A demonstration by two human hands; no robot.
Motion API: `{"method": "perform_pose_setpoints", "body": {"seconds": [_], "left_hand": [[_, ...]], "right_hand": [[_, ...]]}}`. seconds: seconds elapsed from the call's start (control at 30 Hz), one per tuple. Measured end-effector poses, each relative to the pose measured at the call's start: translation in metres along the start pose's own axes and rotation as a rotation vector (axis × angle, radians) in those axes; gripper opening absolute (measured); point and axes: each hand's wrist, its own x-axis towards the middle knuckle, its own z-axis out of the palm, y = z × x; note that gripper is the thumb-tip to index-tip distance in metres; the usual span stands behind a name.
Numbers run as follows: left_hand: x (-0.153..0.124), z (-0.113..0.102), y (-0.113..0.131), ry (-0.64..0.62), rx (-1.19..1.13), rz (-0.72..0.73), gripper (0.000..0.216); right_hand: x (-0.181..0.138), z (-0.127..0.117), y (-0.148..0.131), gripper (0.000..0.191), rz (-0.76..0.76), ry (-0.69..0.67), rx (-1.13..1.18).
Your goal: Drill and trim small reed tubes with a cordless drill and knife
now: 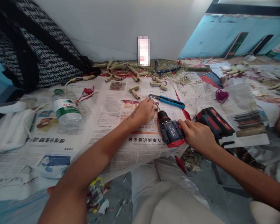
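My right hand (196, 132) is wrapped round the handle of a cordless drill (170, 130), which lies on its side with its chuck toward my left hand. My left hand (144, 110) is closed on a small pale piece (156, 106), apparently a short bamboo tube, on the newspaper. The drill's tip is right at this piece; whether the bit is inside it I cannot tell. Just beyond both hands lies a blue utility knife (169, 101) with its blade out. Two short bamboo pieces (134, 92) rest farther back on the paper.
Newspaper (88, 140) covers the table. Cut bamboo pieces (118, 67) and shavings line the back, near an upright phone (144, 51). A plastic bottle (68, 112) and white mask (14, 130) are at left. Purple string (222, 95) lies right. Another person's arm shows at the right edge.
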Motion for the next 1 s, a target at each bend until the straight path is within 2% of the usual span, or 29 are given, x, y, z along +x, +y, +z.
{"method": "perform_pose_setpoints", "body": {"seconds": [0.17,0.47,0.77,1.0], "left_hand": [[0.0006,-0.0018,0.0016,-0.017,-0.014,0.006,0.019],[0.0023,-0.0032,0.0,-0.035,-0.044,-0.021,0.018],[0.001,-0.007,0.0046,-0.057,-0.032,-0.046,0.02],[0.0007,-0.0038,0.0004,-0.058,-0.026,-0.047,0.018]], "right_hand": [[0.0017,-0.0006,-0.0015,0.026,0.008,-0.016,0.007],[0.0003,-0.001,-0.0031,0.026,0.07,-0.13,0.036],[0.0034,-0.0011,-0.0026,0.026,0.037,-0.1,0.05],[0.0068,-0.0037,-0.0014,0.025,0.062,-0.217,0.097]]}}
